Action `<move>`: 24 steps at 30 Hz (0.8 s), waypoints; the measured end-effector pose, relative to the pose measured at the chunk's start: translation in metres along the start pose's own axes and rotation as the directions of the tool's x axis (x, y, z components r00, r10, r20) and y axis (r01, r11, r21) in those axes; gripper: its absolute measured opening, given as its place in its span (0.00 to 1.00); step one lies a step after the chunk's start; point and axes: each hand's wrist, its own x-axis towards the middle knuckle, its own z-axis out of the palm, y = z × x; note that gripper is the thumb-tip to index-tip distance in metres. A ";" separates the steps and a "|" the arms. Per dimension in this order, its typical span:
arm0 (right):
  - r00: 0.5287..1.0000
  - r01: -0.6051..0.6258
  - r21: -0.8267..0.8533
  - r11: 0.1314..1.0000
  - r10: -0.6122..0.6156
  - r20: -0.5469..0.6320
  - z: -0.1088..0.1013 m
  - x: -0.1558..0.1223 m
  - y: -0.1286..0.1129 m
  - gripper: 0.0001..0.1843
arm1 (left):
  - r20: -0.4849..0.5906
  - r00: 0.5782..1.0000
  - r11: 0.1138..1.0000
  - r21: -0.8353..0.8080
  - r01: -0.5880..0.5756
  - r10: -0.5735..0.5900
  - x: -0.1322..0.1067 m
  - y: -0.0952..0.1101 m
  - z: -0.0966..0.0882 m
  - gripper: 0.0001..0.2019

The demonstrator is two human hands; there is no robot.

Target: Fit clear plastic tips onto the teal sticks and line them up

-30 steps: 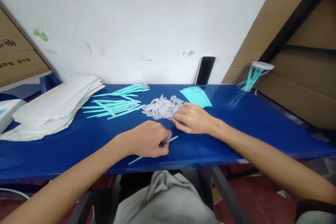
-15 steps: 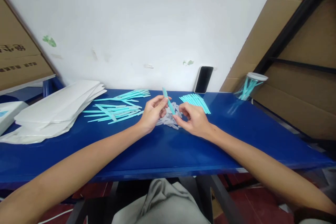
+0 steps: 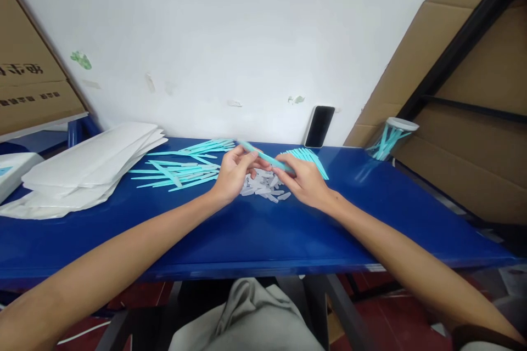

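Turquoise stick (image 3: 264, 158) in left hand (image 3: 233, 174) and right hand (image 3: 307, 182), well inside table edge (image 3: 230, 270)

Diffuse light, bright wall (image 3: 214, 38), soft sheen on blue table (image 3: 370, 219), dim beneath, held stick (image 3: 265, 157) slightly blurred, edges stretched

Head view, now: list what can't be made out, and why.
In the head view:
Slim turquoise plastic-looking stick: its right end is hidden in the right hand, its left end blurred.
Heap of small, whitish, translucent pieces: partly hidden behind the right hand and left hand.
Brown cardboard box with dark print: cut by the left edge; print too blurred to read.
White box with blue patch: cut by the same edge.
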 end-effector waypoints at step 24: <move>0.981 0.125 -0.139 0.982 -0.101 0.163 -0.020 0.000 0.023 0.14 | 0.184 0.791 0.546 0.633 -0.550 0.584 0.011 0.002 -0.029 0.26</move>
